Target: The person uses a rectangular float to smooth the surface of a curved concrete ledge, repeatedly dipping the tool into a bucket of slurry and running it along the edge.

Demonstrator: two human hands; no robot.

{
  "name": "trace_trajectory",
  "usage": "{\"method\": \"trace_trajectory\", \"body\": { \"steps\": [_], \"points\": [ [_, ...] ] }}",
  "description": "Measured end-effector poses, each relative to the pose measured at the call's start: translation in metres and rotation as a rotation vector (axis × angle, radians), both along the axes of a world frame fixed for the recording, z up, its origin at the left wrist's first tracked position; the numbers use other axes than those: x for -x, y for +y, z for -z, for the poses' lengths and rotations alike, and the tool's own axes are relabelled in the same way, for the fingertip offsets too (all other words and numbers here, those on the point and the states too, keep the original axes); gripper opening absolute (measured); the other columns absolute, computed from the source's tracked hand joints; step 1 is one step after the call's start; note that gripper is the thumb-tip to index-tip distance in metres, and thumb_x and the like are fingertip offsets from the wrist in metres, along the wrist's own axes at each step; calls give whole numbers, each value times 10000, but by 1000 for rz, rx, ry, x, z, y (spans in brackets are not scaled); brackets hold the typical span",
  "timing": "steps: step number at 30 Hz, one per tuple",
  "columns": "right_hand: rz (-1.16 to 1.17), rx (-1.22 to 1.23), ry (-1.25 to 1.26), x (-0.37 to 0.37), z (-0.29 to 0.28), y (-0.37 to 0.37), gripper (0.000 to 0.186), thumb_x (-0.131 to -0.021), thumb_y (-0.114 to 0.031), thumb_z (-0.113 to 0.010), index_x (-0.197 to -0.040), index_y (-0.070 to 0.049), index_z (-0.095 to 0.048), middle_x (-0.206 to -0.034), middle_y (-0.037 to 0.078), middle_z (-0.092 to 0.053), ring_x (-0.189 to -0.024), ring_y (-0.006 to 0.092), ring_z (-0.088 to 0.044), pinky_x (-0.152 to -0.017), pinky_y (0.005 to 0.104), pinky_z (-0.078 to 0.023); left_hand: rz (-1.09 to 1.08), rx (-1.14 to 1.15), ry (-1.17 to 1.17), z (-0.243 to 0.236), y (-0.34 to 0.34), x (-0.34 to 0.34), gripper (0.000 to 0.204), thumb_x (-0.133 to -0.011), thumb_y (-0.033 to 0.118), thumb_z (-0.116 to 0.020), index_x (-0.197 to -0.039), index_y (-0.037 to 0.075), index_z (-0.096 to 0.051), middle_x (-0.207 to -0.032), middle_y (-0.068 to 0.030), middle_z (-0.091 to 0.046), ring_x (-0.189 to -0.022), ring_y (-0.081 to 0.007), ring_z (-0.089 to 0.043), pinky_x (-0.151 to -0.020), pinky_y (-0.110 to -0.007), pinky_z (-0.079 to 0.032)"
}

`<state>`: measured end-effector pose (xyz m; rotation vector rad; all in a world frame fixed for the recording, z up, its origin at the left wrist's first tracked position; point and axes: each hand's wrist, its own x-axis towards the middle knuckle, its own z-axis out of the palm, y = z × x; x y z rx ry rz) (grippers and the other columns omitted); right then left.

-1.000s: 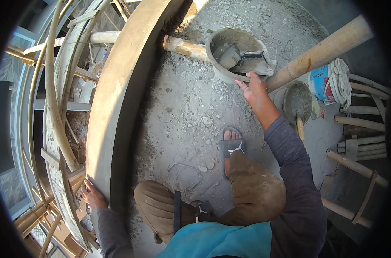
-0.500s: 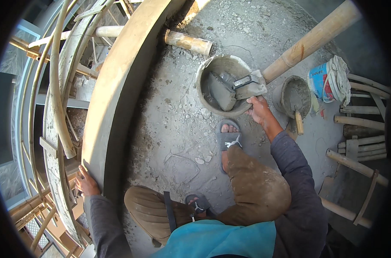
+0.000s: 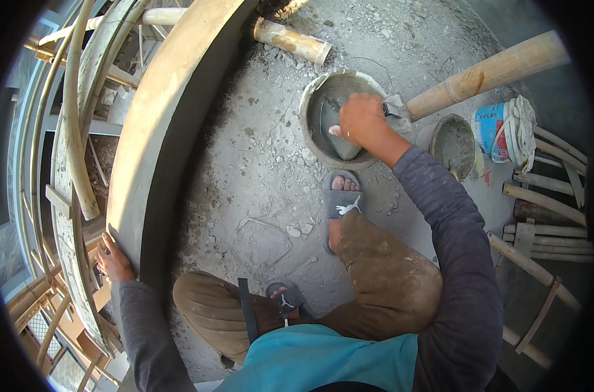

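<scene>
Site floor: dusty grey concrete (image 3: 257, 183), strewn with rubble; mortar tub (image 3: 305, 124) is the landmark. Right hand (image 3: 364, 119) is over the tub, fingers curled downward, probably around the trowel handle, but the fist hides it, so can't confirm the grasp. Left hand (image 3: 116, 259) is well left of the tub and nearer the wearer, fingers spread flat against the curved parapet wall (image 3: 172, 85), gripping nothing. Trowel (image 3: 346, 149) is inside the tub, mortar-smeared blade tip showing under the right hand. My read: stiff, light when bare, noticeably heavier loaded, slick if the handle's wet; take it by the handle close to the blade, not by the edge. Plastering float (image 3: 402, 112) lies at the tub's right rim, dark handle next to the wrist; should be rigid and light, handle is the only clean hold. Tub has grey mortar inside, depth hidden by hand and tools; likely heavy, lift by opposite rims. Sandaled foot (image 3: 342, 196) just below the tub. Right of the tub: smaller bucket (image 3: 454, 124) caked with grey mortar, then blue-labelled pail (image 3: 486, 124) with pale sacking (image 3: 522, 134) over its side, contents not visible.
</scene>
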<state>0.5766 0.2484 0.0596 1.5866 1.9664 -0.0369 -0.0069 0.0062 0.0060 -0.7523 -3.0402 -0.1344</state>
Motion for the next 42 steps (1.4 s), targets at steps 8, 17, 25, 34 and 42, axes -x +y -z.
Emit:
{"method": "trace_trajectory", "body": {
  "steps": [8, 17, 25, 34, 42],
  "points": [
    [146, 157, 121, 6, 28, 31, 480, -795, -468, -752, -1072, -76, -724, -1152, 162, -707, -1073, 314, -685, -867, 435, -548, -19, -51, 6, -6, -2, -4, 893, -870, 835, -369, -1470, 188, -504, -1538, -106, -427, -1446, -344, -318, -1117, -689, -197],
    [-119, 254, 54, 42, -30, 16, 381, -752, -339, -819, -1033, -90, -754, -1134, 105, -733, -1074, 267, -697, -847, 392, -569, -18, -89, 52, 10, -10, 16, 859, -867, 831, -394, -1445, 212, -534, -1541, -106, -425, -1460, -330, -296, -1102, -715, -192],
    [-220, 377, 43, 16, 17, 9, 426, -868, -415, -651, -1050, -44, -754, -1121, 137, -732, -1071, 316, -682, -954, 457, -500, -61, -44, 42, 18, -6, 15, 887, -845, 871, -355, -1472, 260, -499, -1574, -142, -371, -1499, -279, -233, -1122, -689, -168],
    [-13, 673, 225, -10, 43, 35, 867, -764, -425, -710, -1459, 24, -453, -1479, 238, -482, -1368, 344, -477, -1107, 394, -408, 14, -46, 28, 11, -12, 16, 893, -862, 851, -352, -1474, 218, -500, -1585, -124, -365, -1488, -308, -259, -1120, -693, -172],
    [-40, 479, 390, -16, 39, 30, 439, -765, -293, -689, -1037, 51, -695, -1005, 237, -712, -950, 425, -679, -811, 482, -532, 80, -76, 31, -2, -2, 1, 830, -901, 795, -378, -1396, 160, -582, -1421, -113, -531, -1334, -352, -436, -1105, -578, -292]
  ]
}}
